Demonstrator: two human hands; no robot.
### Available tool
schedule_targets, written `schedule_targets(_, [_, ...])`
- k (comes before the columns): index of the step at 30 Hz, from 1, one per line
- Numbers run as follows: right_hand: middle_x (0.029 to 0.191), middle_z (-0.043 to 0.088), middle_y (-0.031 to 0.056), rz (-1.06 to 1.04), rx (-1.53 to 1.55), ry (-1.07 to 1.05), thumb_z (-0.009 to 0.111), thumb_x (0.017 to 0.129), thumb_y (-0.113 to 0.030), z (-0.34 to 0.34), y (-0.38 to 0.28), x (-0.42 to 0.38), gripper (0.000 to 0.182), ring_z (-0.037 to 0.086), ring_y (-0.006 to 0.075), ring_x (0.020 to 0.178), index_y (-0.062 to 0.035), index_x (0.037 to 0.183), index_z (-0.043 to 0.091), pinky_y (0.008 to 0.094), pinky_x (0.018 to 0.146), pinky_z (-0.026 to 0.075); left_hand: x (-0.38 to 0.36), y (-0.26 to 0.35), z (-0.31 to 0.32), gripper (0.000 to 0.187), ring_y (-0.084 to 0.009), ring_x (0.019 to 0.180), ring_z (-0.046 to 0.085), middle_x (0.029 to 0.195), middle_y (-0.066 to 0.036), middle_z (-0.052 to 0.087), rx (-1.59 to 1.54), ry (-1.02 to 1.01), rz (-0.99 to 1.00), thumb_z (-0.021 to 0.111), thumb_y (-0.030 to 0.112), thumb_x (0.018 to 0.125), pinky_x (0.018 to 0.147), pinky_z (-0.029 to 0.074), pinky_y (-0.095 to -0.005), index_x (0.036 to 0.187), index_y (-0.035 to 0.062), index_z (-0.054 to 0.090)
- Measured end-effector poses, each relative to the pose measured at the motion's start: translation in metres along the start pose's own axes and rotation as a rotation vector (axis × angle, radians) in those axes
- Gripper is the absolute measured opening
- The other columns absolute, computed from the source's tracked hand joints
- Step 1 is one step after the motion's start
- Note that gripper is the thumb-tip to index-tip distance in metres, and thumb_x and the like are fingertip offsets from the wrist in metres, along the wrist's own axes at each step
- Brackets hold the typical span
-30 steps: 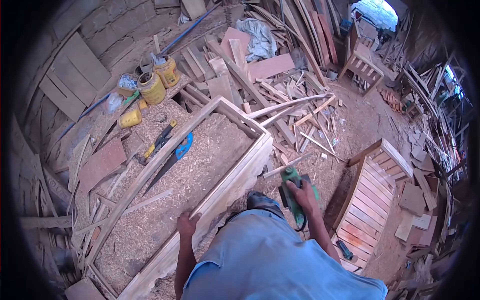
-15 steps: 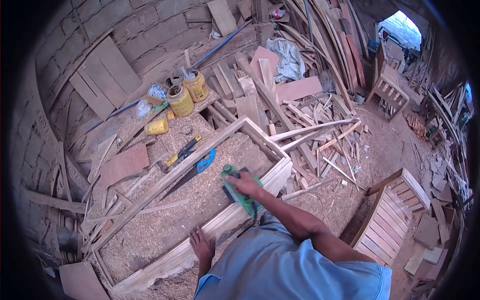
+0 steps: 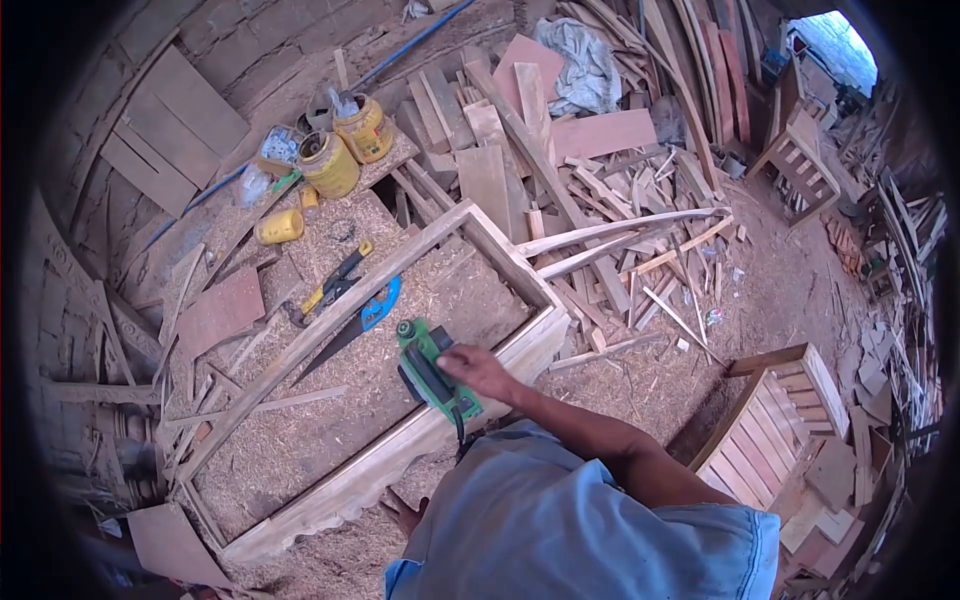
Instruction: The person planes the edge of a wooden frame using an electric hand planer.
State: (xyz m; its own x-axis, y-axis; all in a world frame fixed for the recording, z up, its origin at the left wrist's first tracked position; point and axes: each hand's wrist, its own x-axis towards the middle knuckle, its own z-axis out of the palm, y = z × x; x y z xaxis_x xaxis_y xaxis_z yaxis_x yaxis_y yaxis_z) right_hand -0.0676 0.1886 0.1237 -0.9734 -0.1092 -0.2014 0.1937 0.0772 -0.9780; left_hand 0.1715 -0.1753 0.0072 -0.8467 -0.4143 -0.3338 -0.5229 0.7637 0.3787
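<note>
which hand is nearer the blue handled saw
Right. The right hand grips the green electric planer, just right of the saw. The left hand is lower, by the frame's near rail.

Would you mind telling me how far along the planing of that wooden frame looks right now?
Done: thick shavings cover the bench inside and around the wooden frame, so much wood has been cut. In hand: the right hand grips the green electric planer above the frame's near rail, while the left hand sits below that rail's scalloped edge. Left: I cannot tell how much of the rail remains unplaned.
</note>
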Motion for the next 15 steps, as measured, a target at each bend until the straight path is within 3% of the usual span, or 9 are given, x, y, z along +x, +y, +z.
schedule_targets(3, [0.107, 0.073, 0.0161, -0.133, -0.259, 0.38, 0.07, 0.098, -0.035, -0.062, 0.059, 0.015, 0.044, 0.069, 0.0264, 0.1, -0.0005, 0.125, 0.068, 0.0381, 0.089, 0.055, 0.0, -0.016, 0.014, 0.101, -0.055, 0.154, 0.007, 0.163, -0.042, 0.011, -0.199, -0.076, -0.086, 0.08, 0.041, 0.085, 0.122, 0.027, -0.0561, 0.163, 0.0072, 0.026])
schedule_targets(4, [0.111, 0.072, 0.0191, -0.238, -0.511, 0.629, 0.072, 0.095, -0.031, -0.086, 0.063, 0.016, 0.043, 0.07, 0.0339, 0.1, -0.0005, 0.125, 0.067, 0.0418, 0.088, 0.056, 0.013, -0.044, 0.034, 0.098, -0.0549, 0.154, 0.006, 0.161, -0.044, 0.013, -0.284, -0.114, -0.116, 0.079, 0.042, 0.087, 0.122, 0.028, -0.0557, 0.161, 0.0028, 0.029])
schedule_targets(5, [0.111, 0.07, 0.021, -0.023, -0.422, 0.639, 0.07, 0.093, -0.034, -0.116, 0.054, 0.015, 0.043, 0.068, 0.0384, 0.103, -0.003, 0.122, 0.066, 0.0471, 0.087, 0.054, 0.008, -0.041, 0.029, 0.091, -0.0524, 0.152, 0.015, 0.159, -0.041, 0.022, -0.329, -0.16, -0.139, 0.077, 0.043, 0.089, 0.121, 0.03, -0.054, 0.157, 0.0006, 0.034])
schedule_targets(8, [0.108, 0.068, 0.0251, -0.037, -0.738, 0.767, 0.078, 0.088, -0.029, -0.179, 0.063, 0.025, 0.045, 0.067, 0.0413, 0.096, 0.0018, 0.117, 0.064, 0.0467, 0.083, 0.054, -0.02, 0.003, 0.005, 0.076, -0.0448, 0.145, 0.042, 0.151, -0.033, 0.048, -0.355, -0.273, -0.245, 0.071, 0.046, 0.095, 0.118, 0.036, -0.0489, 0.146, -0.0062, 0.051])
schedule_targets(9, [0.101, 0.069, 0.0207, 0.008, -0.712, 0.651, 0.08, 0.087, -0.028, -0.194, 0.076, 0.031, 0.04, 0.068, 0.0376, 0.09, 0.0001, 0.11, 0.066, 0.0441, 0.078, 0.054, -0.022, -0.023, 0.025, 0.067, -0.0392, 0.136, 0.054, 0.143, -0.027, 0.059, -0.438, -0.283, -0.269, 0.067, 0.043, 0.098, 0.116, 0.04, -0.0451, 0.142, -0.0067, 0.056])
schedule_targets(10, [0.094, 0.07, 0.0164, 0.051, -0.689, 0.535, 0.083, 0.085, -0.028, -0.207, 0.092, 0.038, 0.036, 0.069, 0.0338, 0.084, -0.0016, 0.104, 0.068, 0.0415, 0.073, 0.054, -0.025, -0.052, 0.039, 0.066, -0.0382, 0.137, 0.054, 0.143, -0.027, 0.059, -0.447, -0.318, -0.259, 0.066, 0.042, 0.098, 0.115, 0.04, -0.0441, 0.142, -0.0067, 0.056])
schedule_targets(12, [0.086, 0.068, 0.0076, 0.09, -0.173, 0.368, 0.085, 0.086, -0.027, -0.232, 0.128, 0.057, 0.029, 0.066, 0.0231, 0.075, -0.0066, 0.096, 0.068, 0.0362, 0.066, 0.052, -0.043, -0.077, 0.058, 0.065, -0.0362, 0.137, 0.054, 0.143, -0.028, 0.058, -0.483, -0.388, -0.235, 0.065, 0.041, 0.099, 0.114, 0.041, -0.0423, 0.142, -0.0066, 0.056])
schedule_targets(13, [0.082, 0.068, 0.0033, 0.127, 0.08, 0.281, 0.086, 0.086, -0.027, -0.239, 0.138, 0.06, 0.027, 0.065, 0.0178, 0.07, -0.0091, 0.092, 0.068, 0.0336, 0.062, 0.051, -0.054, -0.057, 0.04, 0.065, -0.0349, 0.133, 0.058, 0.143, -0.029, 0.058, 0.03, -0.504, -0.047, 0.065, 0.042, 0.099, 0.11, 0.045, -0.04, 0.141, -0.0063, 0.056])
schedule_targets(15, [0.077, 0.065, -0.0024, 0.253, 0.172, 0.22, 0.086, 0.087, -0.027, -0.251, 0.135, 0.062, 0.024, 0.059, 0.0102, 0.065, -0.0126, 0.089, 0.066, 0.0289, 0.058, 0.048, -0.095, -0.051, 0.041, 0.063, -0.0337, 0.126, 0.062, 0.138, -0.025, 0.063, -0.262, -0.44, -0.244, 0.067, 0.041, 0.098, 0.106, 0.048, -0.0404, 0.14, -0.0057, 0.057])
